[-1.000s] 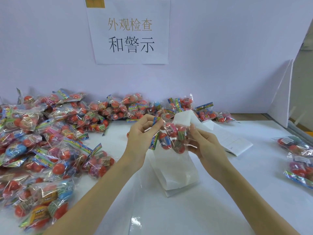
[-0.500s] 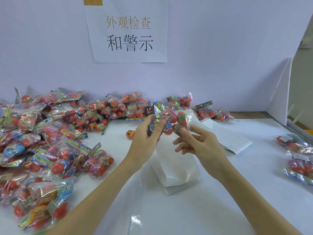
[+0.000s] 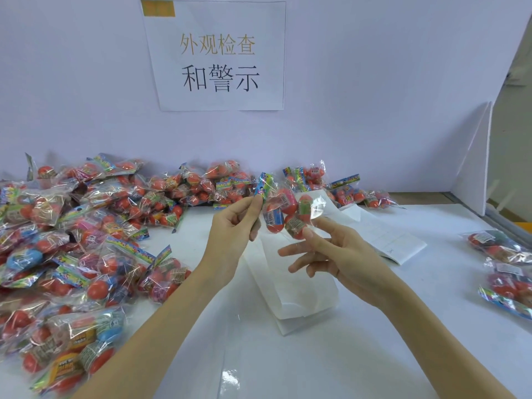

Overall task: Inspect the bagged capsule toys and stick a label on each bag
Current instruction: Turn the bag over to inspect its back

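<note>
— Head view: where's the capsule-toy bag?
— Above the white table. Left hand pinches its printed header; right hand, fingers spread, touches its underside.

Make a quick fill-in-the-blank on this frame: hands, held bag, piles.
1. The left hand pinches the held bag by its ____ header.
2. The right hand touches the bag from ____.
3. The big pile lies on the person's ____ side.
4. The few bags on the right carry white ____.

Missing words: printed; below; left; labels
</note>
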Available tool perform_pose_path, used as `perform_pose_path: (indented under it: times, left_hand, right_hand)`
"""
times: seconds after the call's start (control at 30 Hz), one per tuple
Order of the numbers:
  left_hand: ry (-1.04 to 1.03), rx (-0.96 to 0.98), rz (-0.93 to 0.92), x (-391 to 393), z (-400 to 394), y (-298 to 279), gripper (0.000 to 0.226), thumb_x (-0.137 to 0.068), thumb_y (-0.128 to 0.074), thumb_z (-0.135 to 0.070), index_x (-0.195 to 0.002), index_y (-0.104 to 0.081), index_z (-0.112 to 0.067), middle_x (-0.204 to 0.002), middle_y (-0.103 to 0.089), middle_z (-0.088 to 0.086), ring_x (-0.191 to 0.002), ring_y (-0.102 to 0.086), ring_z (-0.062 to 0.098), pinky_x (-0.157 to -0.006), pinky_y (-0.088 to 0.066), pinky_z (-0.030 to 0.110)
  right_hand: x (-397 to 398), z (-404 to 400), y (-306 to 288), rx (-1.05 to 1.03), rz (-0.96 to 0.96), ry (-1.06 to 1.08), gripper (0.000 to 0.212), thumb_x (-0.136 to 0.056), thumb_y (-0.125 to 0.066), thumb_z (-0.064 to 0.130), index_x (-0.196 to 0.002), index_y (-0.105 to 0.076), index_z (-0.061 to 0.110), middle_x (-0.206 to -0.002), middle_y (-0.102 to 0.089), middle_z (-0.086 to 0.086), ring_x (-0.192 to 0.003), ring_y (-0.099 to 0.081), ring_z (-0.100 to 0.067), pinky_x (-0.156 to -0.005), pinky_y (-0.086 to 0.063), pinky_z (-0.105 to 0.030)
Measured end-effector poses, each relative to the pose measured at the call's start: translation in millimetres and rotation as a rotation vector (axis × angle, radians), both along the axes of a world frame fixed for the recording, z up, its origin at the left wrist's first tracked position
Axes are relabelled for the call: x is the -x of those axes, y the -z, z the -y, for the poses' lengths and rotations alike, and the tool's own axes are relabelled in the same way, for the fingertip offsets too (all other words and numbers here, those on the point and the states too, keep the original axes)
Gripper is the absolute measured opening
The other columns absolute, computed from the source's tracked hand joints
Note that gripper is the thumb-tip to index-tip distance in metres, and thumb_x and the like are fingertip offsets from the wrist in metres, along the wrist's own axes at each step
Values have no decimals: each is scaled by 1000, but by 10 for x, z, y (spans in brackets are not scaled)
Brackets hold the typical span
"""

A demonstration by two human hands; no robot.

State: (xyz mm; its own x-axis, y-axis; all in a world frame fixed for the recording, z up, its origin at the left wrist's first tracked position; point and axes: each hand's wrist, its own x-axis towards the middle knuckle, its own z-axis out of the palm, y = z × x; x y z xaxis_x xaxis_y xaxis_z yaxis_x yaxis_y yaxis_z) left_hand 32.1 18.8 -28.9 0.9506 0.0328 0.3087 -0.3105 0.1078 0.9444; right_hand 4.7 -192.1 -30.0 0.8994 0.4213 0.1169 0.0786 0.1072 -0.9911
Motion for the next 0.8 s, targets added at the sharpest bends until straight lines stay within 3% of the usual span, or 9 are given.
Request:
perform_pose_path:
  times: [0.1, 0.2, 0.27, 0.37, 0.43, 0.57, 0.7, 0.8]
  left_hand:
    - [-150, -73, -2, -3, 11, 3, 18, -98, -67, -40, -105, -74, -25, -71, -60, -2, -64, -51, 13, -62, -48, 20]
    - [-214, -93, -36, 3, 54, -7, 38, -91, -69, -53, -120, -63, -29, -105, -69, -1, -91, -66, 18, -77, -57, 30]
    - [-132, -144, -54, 12, 75, -17, 51, -84, -70, -59, -124, -59, -31, -109, -72, -1, -101, -69, 20, -82, -57, 32]
    - [47, -140, -70, 40, 123, -7, 50, -88, -80, -40, -131, -57, -29, -101, -76, 0, -97, -73, 22, -90, -57, 35]
    - [40, -96, -41, 57, 127, 13, 47, -90, -82, -24, -131, -59, -29, -93, -75, 0, -88, -73, 20, -85, -56, 29]
    - [33, -54, 40, 84, 119, -19, 44, -91, -80, -16, -128, -62, -31, -87, -71, 1, -80, -74, 19, -79, -54, 20]
    - [46, -42, 122, 113, 156, -51, 45, -92, -77, -7, -129, -62, -29, -91, -69, 4, -78, -74, 19, -78, -54, 18]
    - [84, -82, 139, 127, 143, -61, 52, -92, -77, -7, -133, -60, -34, -107, -66, 11, -84, -77, 22, -82, -55, 19]
  right_hand:
    - [-5, -25, -3, -27, -2, 118, 47, -98, -66, 39, -138, -58, 17, -110, -78, -19, -90, -77, -37, -66, -56, -26]
    - [-32, -30, 23, -90, -26, 147, 48, -101, -59, 34, -141, -52, 9, -114, -77, -16, -98, -77, -36, -66, -57, -25]
    - [-32, -39, 31, -132, -44, 104, 44, -104, -55, 29, -143, -46, 12, -120, -76, -17, -107, -75, -36, -69, -59, -26]
    - [1, -80, 35, -139, -64, -5, 45, -102, -58, 26, -143, -42, 19, -122, -74, -21, -111, -73, -40, -75, -60, -30]
    - [14, -96, 44, -109, -68, -52, 45, -102, -62, 28, -142, -44, 21, -122, -73, -22, -111, -72, -42, -77, -60, -32]
    - [7, -112, 40, -108, -118, -41, 48, -104, -62, 38, -142, -47, 14, -122, -73, -24, -110, -72, -44, -78, -61, -33]
    - [8, -129, -7, -166, -224, -29, 44, -101, -57, 57, -126, -69, 23, -121, -72, -26, -108, -72, -47, -76, -62, -36]
    - [-5, -113, -13, -211, -265, 8, 46, -102, -55, 57, -119, -70, 17, -120, -72, -27, -107, -72, -47, -74, -61, -35]
